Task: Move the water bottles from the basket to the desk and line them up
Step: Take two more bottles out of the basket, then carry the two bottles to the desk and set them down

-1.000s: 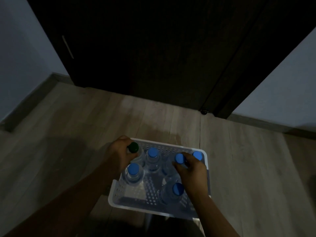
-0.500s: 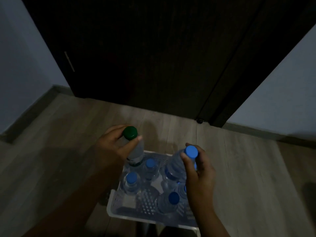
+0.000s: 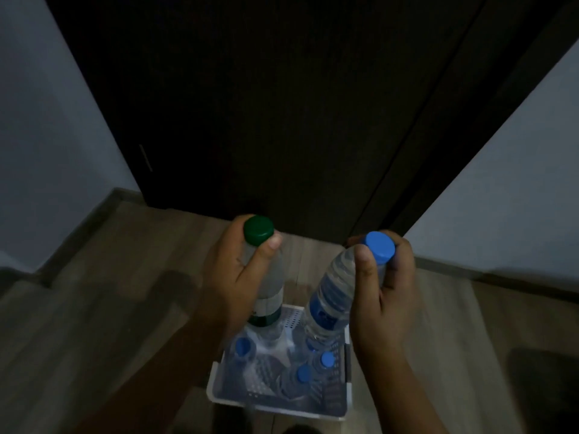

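Clear plastic bottles have risen out of the white basket (image 3: 340, 411): the green-capped bottle (image 3: 266, 289) gripped in the left hand (image 3: 232, 277), the blue-capped bottle (image 3: 336, 296) in the right hand (image 3: 383, 289). Three blue caps (image 3: 303, 373) remain below; the desk is unseen.

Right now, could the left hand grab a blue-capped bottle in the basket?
Probably not: the left hand grips the green-capped bottle. The blue-capped bottles in the basket sit uncovered below, so only the full hand hinders it.
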The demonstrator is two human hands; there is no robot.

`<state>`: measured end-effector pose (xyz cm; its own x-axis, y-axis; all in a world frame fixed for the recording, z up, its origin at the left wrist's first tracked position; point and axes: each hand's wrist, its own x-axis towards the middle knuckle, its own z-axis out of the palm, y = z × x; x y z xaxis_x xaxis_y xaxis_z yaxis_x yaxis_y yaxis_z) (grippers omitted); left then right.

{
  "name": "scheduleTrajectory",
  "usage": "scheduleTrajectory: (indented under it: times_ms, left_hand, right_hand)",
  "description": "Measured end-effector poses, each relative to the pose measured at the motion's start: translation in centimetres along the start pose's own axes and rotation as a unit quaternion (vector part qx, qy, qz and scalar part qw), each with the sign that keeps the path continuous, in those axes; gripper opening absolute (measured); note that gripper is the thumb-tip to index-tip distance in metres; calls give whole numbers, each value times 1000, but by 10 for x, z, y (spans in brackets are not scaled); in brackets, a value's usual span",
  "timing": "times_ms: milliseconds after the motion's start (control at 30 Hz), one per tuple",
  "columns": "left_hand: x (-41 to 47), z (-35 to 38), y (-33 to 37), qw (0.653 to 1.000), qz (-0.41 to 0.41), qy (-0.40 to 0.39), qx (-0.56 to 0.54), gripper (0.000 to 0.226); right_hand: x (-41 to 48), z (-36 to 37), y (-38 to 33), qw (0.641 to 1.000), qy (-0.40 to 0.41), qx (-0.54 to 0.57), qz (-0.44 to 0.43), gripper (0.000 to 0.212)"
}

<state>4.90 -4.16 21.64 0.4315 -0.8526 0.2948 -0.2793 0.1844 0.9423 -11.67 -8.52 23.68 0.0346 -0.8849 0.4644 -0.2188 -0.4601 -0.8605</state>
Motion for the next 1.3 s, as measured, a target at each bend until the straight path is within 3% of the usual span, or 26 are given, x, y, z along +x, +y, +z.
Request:
scheduleTrajectory:
  times_ms: [167, 433, 767, 1033, 1300]
  left_hand:
    - [24, -20, 109, 1000, 17, -6, 24, 27]
    - [70, -71, 327, 999, 44, 0, 14, 34]
    - [116, -156, 598, 995, 89, 33, -5, 24]
    - [92, -214, 706, 987, 115, 106, -44, 29]
    - [62, -238, 750, 975, 121, 187, -10, 35]
  right_hand:
    - [40, -23, -107, 1000, -10, 13, 10, 31]
    - [121, -64, -300, 998, -24, 50, -30, 12]
    - [216, -112, -558, 993, -41, 50, -96, 25]
    - [214, -126, -676, 986, -22, 123, -108, 18]
    - [206, -118, -714, 975, -74, 169, -122, 20]
